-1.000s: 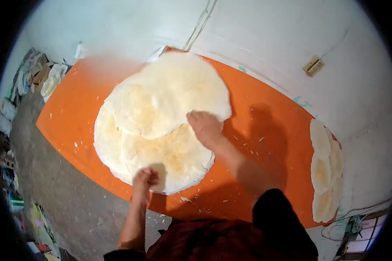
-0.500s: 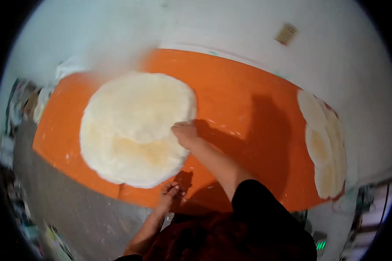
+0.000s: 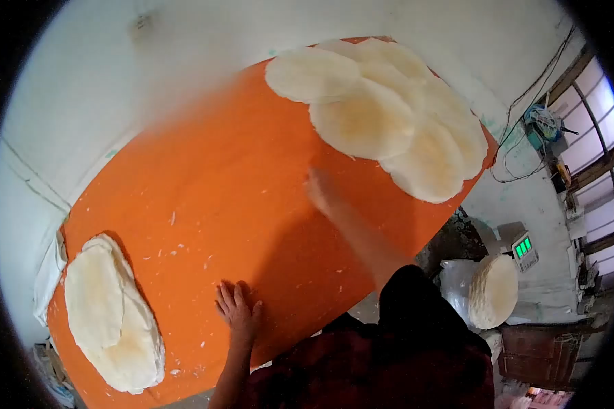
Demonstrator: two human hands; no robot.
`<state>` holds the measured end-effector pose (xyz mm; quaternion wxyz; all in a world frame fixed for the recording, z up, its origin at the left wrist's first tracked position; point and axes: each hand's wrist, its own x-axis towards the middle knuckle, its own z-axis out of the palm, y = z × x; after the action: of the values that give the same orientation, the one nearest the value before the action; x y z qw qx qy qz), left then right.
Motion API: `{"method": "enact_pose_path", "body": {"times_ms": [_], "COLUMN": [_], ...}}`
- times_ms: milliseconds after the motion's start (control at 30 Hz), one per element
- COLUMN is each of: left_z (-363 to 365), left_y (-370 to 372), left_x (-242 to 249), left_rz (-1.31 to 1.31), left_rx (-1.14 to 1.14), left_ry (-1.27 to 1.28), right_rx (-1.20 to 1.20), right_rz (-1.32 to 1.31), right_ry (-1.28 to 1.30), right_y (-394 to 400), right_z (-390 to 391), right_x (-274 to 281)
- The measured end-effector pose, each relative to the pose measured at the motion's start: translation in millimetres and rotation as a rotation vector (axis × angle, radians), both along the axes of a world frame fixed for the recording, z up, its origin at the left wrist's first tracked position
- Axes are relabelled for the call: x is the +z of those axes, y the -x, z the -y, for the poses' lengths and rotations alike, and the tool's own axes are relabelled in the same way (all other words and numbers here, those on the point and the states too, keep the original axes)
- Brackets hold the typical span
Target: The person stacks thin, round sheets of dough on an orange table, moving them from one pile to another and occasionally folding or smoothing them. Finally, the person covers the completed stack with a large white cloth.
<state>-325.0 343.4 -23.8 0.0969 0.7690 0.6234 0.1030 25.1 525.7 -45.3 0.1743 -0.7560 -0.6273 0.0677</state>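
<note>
Orange desk [image 3: 205, 204] fills mid-frame, white wall [image 3: 54, 129] behind, pale scraps scattered on it. Left hand [image 3: 238, 311] at bottom center, fingers spread apart, on or just above desk, holding nothing visible. Right hand [image 3: 320, 191] near frame center, blurred; can't tell if fingers apart or together. Overlapping flatbreads [image 3: 365, 119] upper right, nearest right hand. Flatbread stack [image 3: 112, 313] lower left. Another round stack [image 3: 494, 292] right of frame, beside lit green display [image 3: 523, 248].
</note>
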Motion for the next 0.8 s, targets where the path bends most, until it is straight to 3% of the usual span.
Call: {"method": "enact_pose_path", "body": {"times_ms": [33,100,167,367,467,667,767,800], "left_z": [-1,-4,-2,-6,-3,-5,-4,-5], "left_y": [-16,-27,-23,-24,-19,-24,-26,-27], "left_x": [-4,-10,-14,-19,-24,-15,-9,-8], "left_rz": [-0.103,-0.166,-0.149,-0.222,-0.221,-0.239,-0.211,-0.196], "left_rx": [0.029,0.061,0.039,0.052,0.025,0.060,0.059,0.053], "left_ry": [-0.021,-0.075,-0.159,-0.175,-0.228,-0.172,-0.167,-0.182], "right_rx": [0.007,-0.157,-0.214,-0.046,0.005,-0.043,-0.054,-0.031], "right_rz": [0.218,0.484,0.522,0.432,0.557,0.704,0.400,0.375], "right_ry": [-0.138,0.064,0.121,0.262,0.205,-0.230,0.171,0.185], "right_y": [-48,-81,-131,-172,-174,-179,-177,-168], "right_z": [-2,10,8,-9,-8,-11,-21,-20], "right_x": [-23,50,33,35,34,31,46,56]}}
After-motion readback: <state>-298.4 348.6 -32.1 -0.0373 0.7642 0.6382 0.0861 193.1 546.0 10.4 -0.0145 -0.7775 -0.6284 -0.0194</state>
